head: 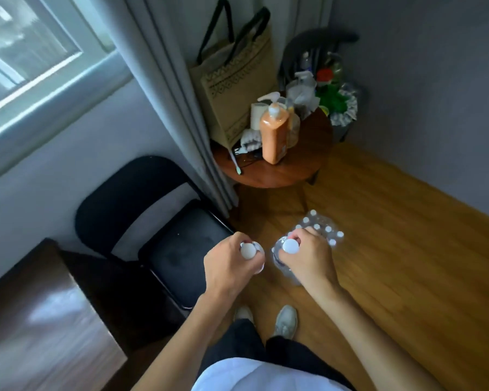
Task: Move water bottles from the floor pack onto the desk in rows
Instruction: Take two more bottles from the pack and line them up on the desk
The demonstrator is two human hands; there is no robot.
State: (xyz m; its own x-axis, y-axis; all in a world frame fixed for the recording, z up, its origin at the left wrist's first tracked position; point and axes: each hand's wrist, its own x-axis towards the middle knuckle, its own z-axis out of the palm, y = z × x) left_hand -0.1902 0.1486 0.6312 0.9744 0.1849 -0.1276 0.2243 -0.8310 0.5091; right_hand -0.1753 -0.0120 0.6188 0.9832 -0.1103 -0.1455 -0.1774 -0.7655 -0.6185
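My left hand (pixel 228 268) grips a clear water bottle (pixel 249 251) with a white cap, held upright above the floor. My right hand (pixel 308 256) grips a second white-capped water bottle (pixel 290 246) beside it. Just beyond my right hand, the plastic-wrapped pack of bottles (pixel 326 231) stands on the wooden floor, several white caps showing. The dark wooden desk (pixel 40 320) fills the lower left corner; only its bare, shiny corner shows.
A black folding chair (pixel 153 221) stands between the desk and the pack. A round wooden side table (pixel 291 165) behind holds an orange pump bottle (pixel 274 134), a tan tote bag and clutter. Grey curtain hangs at the left of it. My shoes are below my hands.
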